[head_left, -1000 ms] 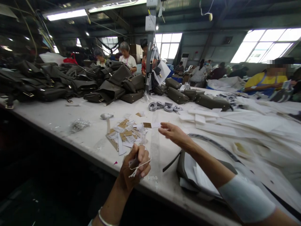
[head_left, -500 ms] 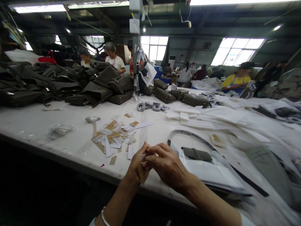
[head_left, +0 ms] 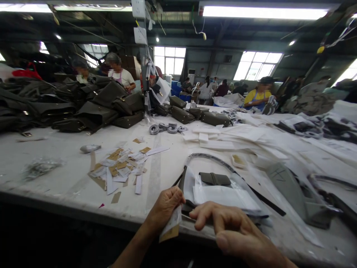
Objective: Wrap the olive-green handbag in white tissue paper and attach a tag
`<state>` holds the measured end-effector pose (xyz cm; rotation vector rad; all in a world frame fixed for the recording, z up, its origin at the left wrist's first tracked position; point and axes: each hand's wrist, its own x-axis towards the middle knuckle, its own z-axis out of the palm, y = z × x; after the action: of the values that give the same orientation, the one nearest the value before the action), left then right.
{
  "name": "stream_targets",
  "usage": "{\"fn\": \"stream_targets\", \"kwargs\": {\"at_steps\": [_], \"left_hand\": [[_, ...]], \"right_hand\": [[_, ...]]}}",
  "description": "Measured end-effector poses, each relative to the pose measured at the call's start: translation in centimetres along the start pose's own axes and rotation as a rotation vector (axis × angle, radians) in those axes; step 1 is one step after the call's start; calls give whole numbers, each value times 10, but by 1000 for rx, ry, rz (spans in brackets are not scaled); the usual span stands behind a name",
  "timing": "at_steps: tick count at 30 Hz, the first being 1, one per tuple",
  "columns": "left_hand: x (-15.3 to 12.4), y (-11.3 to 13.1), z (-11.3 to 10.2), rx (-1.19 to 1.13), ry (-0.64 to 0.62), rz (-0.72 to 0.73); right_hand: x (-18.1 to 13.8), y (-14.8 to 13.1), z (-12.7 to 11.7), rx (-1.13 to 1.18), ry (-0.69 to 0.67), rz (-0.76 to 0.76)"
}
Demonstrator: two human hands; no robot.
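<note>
My left hand (head_left: pixel 166 206) is closed in a pinch on a hang tag (head_left: pixel 171 225), white with a brown paper part at its lower end, held over the table's front edge. To its right, my right hand (head_left: pixel 232 225) is open, fingers apart and empty, above the front of a handbag (head_left: pixel 228 197). This bag lies on the table in white wrapping, with a dark olive flap piece (head_left: pixel 214 178) on top and a plastic-wrapped handle (head_left: pixel 209 157) arching behind. Left of my hands lies a loose pile of brown and white tags (head_left: pixel 122 163).
Dark olive bags (head_left: pixel 97 108) are heaped at the back left beside a post (head_left: pixel 144 56). Wrapped strap rolls (head_left: pixel 167 128) and white foam sheets (head_left: pixel 217 143) lie mid-table. A grey-green bag piece (head_left: pixel 295 190) rests at right. Several people work farther back.
My right hand has come away from the tag and moved right, its fingers opening. The left hand keeps the tag, now hanging lower. The view has turned to the right.
</note>
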<state>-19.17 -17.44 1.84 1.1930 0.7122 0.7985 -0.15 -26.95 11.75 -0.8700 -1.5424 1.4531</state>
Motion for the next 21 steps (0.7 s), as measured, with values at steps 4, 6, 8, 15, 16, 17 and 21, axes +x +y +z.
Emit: {"fn": "stream_targets", "kwargs": {"at_steps": [4, 6, 8, 15, 16, 17, 21], "left_hand": [[10, 3, 9, 135, -53, 55], [20, 10, 6, 151, -67, 80], [35, 20, -4, 151, -57, 109], [116, 27, -46, 473, 276, 110], [126, 21, -48, 466, 280, 88], [136, 16, -49, 455, 276, 64], [162, -8, -42, 338, 195, -32]], "right_hand": [[2, -6, -7, 438, 147, -45], [8, -18, -16, 530, 231, -73], [15, -33, -32, 531, 331, -96], [68, -27, -102, 123, 521, 184], [80, -13, -110, 43, 503, 249], [92, 2, -118, -33, 477, 320], [138, 61, -143, -247, 349, 651]]}}
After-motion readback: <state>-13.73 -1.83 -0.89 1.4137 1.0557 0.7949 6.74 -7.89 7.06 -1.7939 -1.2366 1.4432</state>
